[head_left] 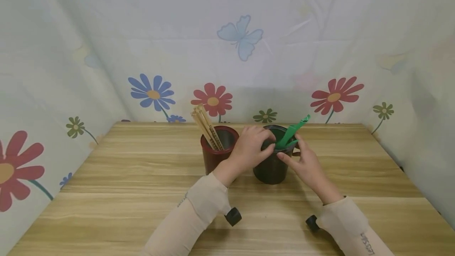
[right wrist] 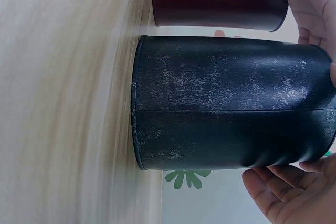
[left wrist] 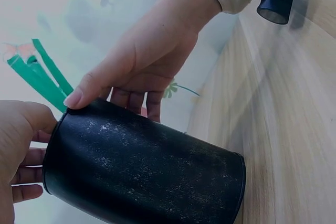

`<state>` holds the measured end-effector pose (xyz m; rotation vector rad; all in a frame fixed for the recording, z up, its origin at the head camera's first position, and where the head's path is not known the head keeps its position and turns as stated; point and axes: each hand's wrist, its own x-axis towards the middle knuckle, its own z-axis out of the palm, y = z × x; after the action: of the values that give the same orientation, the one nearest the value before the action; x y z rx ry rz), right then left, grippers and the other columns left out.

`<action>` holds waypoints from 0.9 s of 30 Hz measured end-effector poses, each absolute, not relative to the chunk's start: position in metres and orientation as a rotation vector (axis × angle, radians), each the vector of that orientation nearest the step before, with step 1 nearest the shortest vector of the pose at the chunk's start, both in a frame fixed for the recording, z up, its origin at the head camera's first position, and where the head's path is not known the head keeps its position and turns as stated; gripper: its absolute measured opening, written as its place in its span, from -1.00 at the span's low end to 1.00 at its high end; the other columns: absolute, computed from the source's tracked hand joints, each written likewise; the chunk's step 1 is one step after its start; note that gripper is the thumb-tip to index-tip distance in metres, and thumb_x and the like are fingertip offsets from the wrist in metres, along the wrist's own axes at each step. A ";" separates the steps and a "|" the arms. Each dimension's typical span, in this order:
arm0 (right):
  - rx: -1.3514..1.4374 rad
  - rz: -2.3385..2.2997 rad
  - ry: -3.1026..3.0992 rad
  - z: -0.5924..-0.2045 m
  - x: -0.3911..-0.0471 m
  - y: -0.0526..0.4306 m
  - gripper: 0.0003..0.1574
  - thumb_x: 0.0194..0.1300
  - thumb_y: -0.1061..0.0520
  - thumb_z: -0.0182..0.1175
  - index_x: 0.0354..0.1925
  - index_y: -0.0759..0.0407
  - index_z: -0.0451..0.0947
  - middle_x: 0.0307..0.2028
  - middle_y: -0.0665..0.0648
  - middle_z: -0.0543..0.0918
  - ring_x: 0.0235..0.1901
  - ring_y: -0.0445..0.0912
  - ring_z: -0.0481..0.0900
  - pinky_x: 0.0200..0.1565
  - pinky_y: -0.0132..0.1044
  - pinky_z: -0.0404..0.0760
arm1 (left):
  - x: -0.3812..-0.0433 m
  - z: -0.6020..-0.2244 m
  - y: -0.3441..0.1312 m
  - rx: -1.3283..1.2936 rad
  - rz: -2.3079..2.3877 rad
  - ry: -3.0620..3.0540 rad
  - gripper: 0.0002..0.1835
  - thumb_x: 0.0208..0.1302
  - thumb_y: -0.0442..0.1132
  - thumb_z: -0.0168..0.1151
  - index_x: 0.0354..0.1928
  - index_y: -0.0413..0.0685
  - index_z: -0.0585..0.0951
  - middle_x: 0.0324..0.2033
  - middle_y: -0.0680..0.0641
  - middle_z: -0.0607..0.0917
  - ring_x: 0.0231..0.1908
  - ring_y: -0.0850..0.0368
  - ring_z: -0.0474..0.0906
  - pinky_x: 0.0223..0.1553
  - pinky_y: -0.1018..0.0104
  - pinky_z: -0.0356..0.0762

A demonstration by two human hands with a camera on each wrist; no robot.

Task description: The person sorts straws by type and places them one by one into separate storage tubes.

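Note:
A black bucket [head_left: 271, 171] with a scuffed wall stands upright on the wooden table. Green strips [head_left: 289, 133] lean out of its mouth to the right; what they are is unclear. At the bucket's left rim, my left hand [head_left: 253, 147] has its fingers curled, the thumb near the edge. My right hand [head_left: 306, 164] holds the bucket's right side, its thumb [left wrist: 84, 92] on the rim and fingers [right wrist: 278, 184] against the wall. Left of it stands a dark red bucket [head_left: 212, 164] holding several wooden sticks [head_left: 206, 125] with dark markings.
The wood-grain table [head_left: 124, 177] runs back to a white curtain [head_left: 177, 42] printed with flowers and a butterfly. Behind my left wrist, the dark red bucket is close to the black one. Dark wrist-mounted pieces [head_left: 233, 216] stick out from both sleeves.

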<state>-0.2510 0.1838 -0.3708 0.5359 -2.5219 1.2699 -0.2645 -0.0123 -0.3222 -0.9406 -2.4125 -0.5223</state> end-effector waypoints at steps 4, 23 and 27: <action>0.558 1.272 -2.501 -0.371 -0.252 0.184 -0.10 0.30 0.00 0.23 0.45 0.14 0.04 0.17 0.33 0.50 0.18 0.19 0.45 0.04 0.11 0.54 | -0.263 -0.323 -0.014 -0.943 -0.529 -2.376 -0.88 0.24 -0.17 0.27 -0.20 0.03 0.67 -0.22 0.05 0.71 -0.06 0.10 0.59 0.14 0.13 0.45; 0.539 1.267 -2.579 -0.370 -0.253 0.197 -0.18 0.34 -0.01 0.18 0.41 0.21 0.09 0.21 0.37 0.47 0.23 0.27 0.39 0.16 0.24 0.40 | -0.239 -0.322 -0.052 -0.871 -0.416 -2.110 -0.68 0.10 -0.18 0.39 -0.08 -0.03 0.64 -0.09 -0.05 0.64 -0.02 0.03 0.54 0.04 0.14 0.49; 0.542 1.273 -2.610 -0.372 -0.250 0.205 -0.14 0.38 -0.04 0.12 0.43 0.27 0.01 0.27 0.40 0.37 0.28 0.31 0.31 0.22 0.30 0.29 | -0.238 -0.319 -0.074 -0.799 -0.383 -2.023 -0.67 0.05 -0.22 0.40 -0.10 -0.07 0.64 -0.12 -0.11 0.64 -0.06 -0.03 0.53 0.00 0.07 0.46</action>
<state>-0.2504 0.2052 -0.3716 0.5424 -2.6104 1.2734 -0.2378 -0.0743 -0.3188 -0.7992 -2.0229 -0.3833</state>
